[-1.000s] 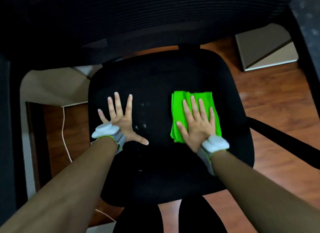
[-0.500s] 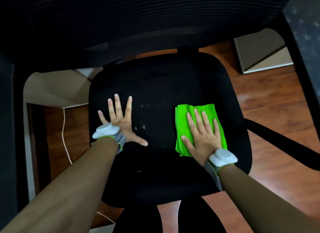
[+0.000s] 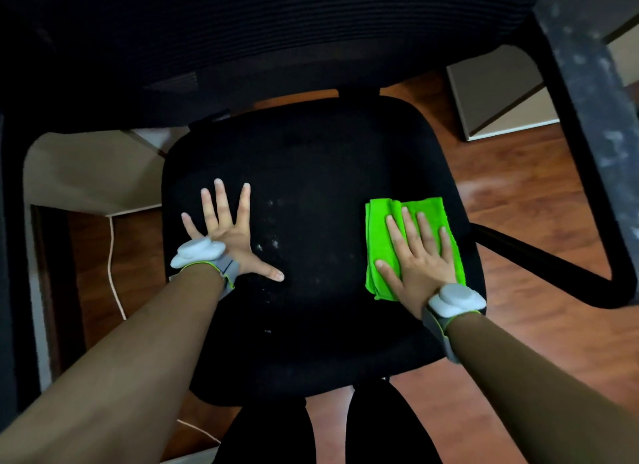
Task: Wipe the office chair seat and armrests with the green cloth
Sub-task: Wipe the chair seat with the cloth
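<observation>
Green cloth (image 3: 378,242), folded, lies under flat right fingers (image 3: 411,229); left fingers (image 3: 221,204) splayed on seat (image 3: 321,173).

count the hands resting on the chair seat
2: left hand flat on the bare seat at left; right hand flat on the green cloth at right. None seems hidden.

Single wide-angle view from the head, aimed forward and steeply down. Close over the seat (image 3: 318,173), filling mid-frame; backrest (image 3: 242,31) across the top edge, floor (image 3: 518,228) on the right and below, edges bent by the lens.
</observation>
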{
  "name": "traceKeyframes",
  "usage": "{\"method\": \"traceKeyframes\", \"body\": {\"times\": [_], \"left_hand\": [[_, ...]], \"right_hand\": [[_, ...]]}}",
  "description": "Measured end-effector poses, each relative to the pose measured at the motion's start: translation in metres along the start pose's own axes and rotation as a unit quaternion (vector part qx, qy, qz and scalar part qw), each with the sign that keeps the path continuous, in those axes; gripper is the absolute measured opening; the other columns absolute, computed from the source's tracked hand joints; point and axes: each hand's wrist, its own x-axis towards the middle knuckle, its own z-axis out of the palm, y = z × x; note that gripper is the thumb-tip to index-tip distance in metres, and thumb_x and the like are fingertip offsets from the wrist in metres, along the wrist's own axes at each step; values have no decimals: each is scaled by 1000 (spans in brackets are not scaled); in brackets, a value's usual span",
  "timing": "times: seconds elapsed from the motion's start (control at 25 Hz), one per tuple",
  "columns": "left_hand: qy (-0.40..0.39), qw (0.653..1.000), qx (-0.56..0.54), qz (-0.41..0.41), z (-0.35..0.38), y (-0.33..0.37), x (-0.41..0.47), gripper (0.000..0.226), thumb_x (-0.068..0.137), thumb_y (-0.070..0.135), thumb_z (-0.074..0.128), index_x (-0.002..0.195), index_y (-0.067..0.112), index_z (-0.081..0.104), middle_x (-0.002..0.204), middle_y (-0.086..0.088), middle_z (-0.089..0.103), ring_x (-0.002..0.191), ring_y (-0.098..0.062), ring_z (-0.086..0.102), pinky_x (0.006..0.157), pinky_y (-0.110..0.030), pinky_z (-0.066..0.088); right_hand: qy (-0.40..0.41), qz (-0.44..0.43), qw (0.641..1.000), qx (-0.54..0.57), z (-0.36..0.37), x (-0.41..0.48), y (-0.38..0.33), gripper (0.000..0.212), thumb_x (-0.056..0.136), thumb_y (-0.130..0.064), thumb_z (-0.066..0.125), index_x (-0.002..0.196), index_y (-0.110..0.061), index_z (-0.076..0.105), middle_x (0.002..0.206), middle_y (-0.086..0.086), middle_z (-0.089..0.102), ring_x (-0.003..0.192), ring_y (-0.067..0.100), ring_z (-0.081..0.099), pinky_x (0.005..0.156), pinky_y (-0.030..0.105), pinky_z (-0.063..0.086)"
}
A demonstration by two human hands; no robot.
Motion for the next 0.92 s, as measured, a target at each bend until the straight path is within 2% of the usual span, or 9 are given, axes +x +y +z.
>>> {"method": "traceKeyframes", "body": {"times": [0.12,0.2,0.36,0.44,0.48,0.56,0.68,0.84,0.92], "left_hand": [[-33,999,-19,2,-8,2,-2,169,-3,92,48,130,42,-43,134,0,-59,121,-22,-55,98,-61,-22],[-40,999,-31,12,-13,0,-8,165,2,90,52,129,45,-42,132,3,-59,124,-21,-53,101,-60,-21],[-12,997,-81,16,-8,-2,-42,144,32,90,57,137,46,-31,150,3,-39,141,-19,-30,114,-58,-7],[8,993,-116,5,6,3,-69,136,39,91,53,140,45,-25,155,-1,-30,144,-19,-24,117,-55,-4],[2,993,-117,8,13,7,-80,138,35,93,50,140,44,-25,154,-2,-30,143,-19,-25,116,-55,-5],[-34,996,-78,24,25,13,-94,148,24,97,46,136,43,-34,147,-3,-43,138,-22,-35,112,-60,-9],[-49,997,-50,21,33,17,-92,155,18,96,48,129,41,-44,134,-2,-57,132,-23,-42,108,-65,-12],[-38,998,-50,7,38,19,-88,157,12,95,47,129,42,-44,134,-2,-58,127,-21,-48,105,-62,-19],[-33,998,-54,6,39,19,-89,157,12,95,47,129,42,-44,136,-2,-56,127,-22,-50,105,-61,-21]], "right_hand": [[-9,0,1000,0,0,6,-2,72,86,-63,14,148,-33,-3,159,-6,-2,147,18,-3,114,43,-7],[-4,0,1000,8,2,6,-2,72,85,-63,14,148,-33,-3,160,-5,-1,147,18,-3,114,44,-6],[-16,0,1000,12,4,6,-1,71,86,-63,15,147,-34,-7,159,-6,-5,147,17,-7,114,44,-9],[-20,-4,1000,17,4,7,-1,71,88,-62,19,147,-34,-9,159,-6,-7,147,18,-8,115,46,-6],[-23,-6,999,22,4,8,0,71,88,-62,21,147,-34,-9,159,-6,-7,147,19,-8,115,47,-5],[-23,-14,999,28,5,8,2,71,88,-62,21,147,-33,-8,159,-6,-6,147,19,-8,116,48,-4],[1,-21,999,25,9,9,3,71,88,-62,19,147,-33,-9,160,-5,-5,147,20,-7,115,48,-4],[21,3,1000,11,9,-1,-13,70,89,-56,19,149,-27,-3,160,2,0,147,24,-2,115,52,0],[22,-34,999,16,11,-24,-42,72,87,-56,19,149,-25,2,160,3,6,147,26,5,115,53,4]]}}
